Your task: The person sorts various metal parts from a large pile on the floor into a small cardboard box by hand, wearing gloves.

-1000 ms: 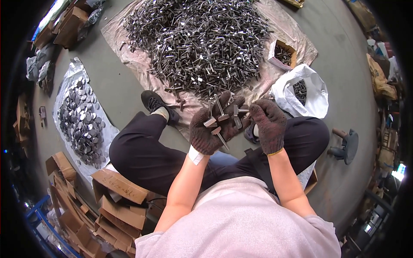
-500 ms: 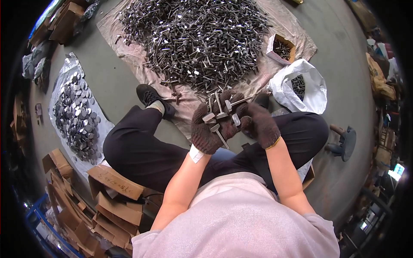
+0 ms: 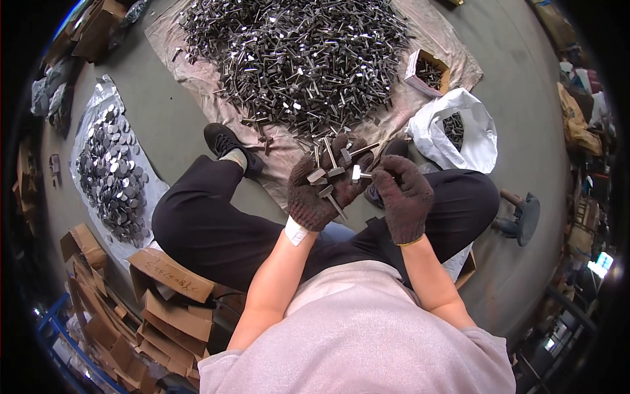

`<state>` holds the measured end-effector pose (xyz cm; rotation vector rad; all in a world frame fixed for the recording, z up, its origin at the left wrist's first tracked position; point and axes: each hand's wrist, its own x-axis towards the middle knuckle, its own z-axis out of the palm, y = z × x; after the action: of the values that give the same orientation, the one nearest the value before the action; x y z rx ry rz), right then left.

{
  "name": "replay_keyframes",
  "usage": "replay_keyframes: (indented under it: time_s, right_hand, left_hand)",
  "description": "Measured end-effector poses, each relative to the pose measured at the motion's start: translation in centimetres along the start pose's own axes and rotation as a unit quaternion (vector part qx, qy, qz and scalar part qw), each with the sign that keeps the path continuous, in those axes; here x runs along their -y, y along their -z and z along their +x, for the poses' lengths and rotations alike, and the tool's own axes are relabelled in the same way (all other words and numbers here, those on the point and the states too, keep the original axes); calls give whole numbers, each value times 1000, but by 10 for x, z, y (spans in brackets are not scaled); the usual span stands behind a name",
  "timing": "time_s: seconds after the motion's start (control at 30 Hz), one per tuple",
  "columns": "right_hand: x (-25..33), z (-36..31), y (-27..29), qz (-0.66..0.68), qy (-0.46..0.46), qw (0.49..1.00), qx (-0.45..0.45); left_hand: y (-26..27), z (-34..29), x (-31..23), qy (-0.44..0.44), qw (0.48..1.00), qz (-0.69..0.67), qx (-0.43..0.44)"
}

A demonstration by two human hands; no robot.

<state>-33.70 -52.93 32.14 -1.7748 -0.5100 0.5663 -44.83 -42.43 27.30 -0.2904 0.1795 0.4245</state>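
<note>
My left hand [image 3: 310, 209], in a dark brown knit glove, is turned palm up with its fingers curled around several metal T-bolts [image 3: 317, 176]. Their shanks point in different directions. Close beside it on the right, my right hand [image 3: 405, 200], gloved the same way, pinches one T-bolt [image 3: 356, 173] by its shank, the bright block head facing left. Beyond both hands lies a large heap of similar bolts [image 3: 298, 65] on a stained pinkish cloth [image 3: 453, 49].
An open white sack [image 3: 482, 125] and a small carton [image 3: 411, 75], both with metal parts inside, stand at the right. Round metal discs [image 3: 115, 177] lie on plastic sheeting at the left. Cardboard boxes [image 3: 174, 318] are at lower left; a small stool [image 3: 525, 218] lies tipped at right.
My right hand has turned more upright and drawn slightly away from the left palm. The T-bolt at its fingertips now lies level, with its head toward the left hand.
</note>
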Motion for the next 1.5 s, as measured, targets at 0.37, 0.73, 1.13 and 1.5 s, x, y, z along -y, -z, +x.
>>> replay_keyframes:
  time_s: [0.37, 0.73, 1.13, 1.5]
  right_hand:
    - [-17, -10, -9, -210, 248, 945, 47]
    - [9, 14, -6, -279, 335, 900, 25]
    - [2, 29, -34, -333, 394, 848, 125]
    - [24, 16, -31, -299, 428, 813, 256]
  left_hand:
    - [18, 3, -1, -11, 1000, 11, 27]
    - [12, 2, -2, 27, 999, -18, 2]
    - [32, 2, 0, 38, 999, 20, -33]
    - [35, 7, -3, 41, 996, -66, 46]
